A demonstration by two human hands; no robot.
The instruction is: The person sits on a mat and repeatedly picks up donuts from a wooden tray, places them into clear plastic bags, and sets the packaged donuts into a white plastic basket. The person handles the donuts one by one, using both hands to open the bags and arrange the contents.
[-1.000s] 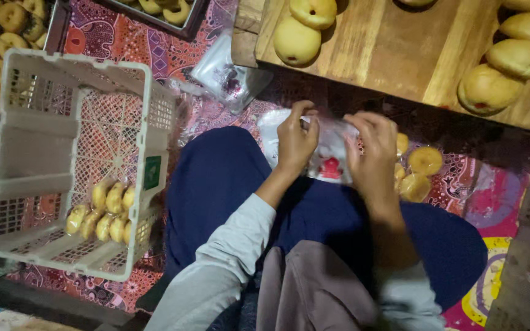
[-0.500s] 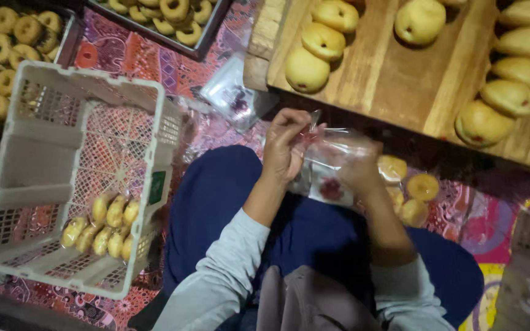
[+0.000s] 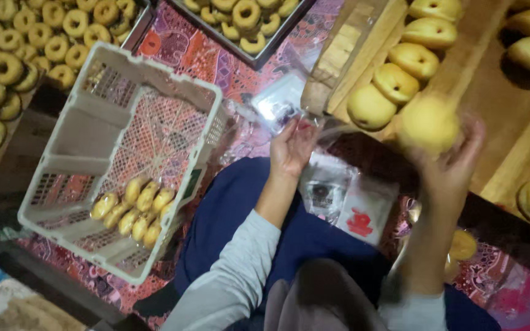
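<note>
My left hand (image 3: 291, 149) pinches the top edge of a clear plastic bag (image 3: 338, 196) with a red print, which hangs over my lap. My right hand (image 3: 455, 162), blurred by motion, grips a round yellow bun (image 3: 429, 125) just in front of the wooden board (image 3: 489, 92). Several more yellow buns (image 3: 394, 79) lie in rows on that board. A stack of empty clear bags (image 3: 277, 104) rests on the patterned cloth just beyond my left hand.
A white plastic crate (image 3: 75, 132) at left holds several bagged buns (image 3: 133, 208). Metal trays of ring-shaped pastries sit at the top left (image 3: 26, 49) and top centre (image 3: 246, 24). Loose buns (image 3: 461, 245) lie on the red patterned cloth (image 3: 185, 49).
My right hand left the bag, reached to the wooden board and now holds a bun. My left hand keeps the bag. The view shifted toward the crate and trays.
</note>
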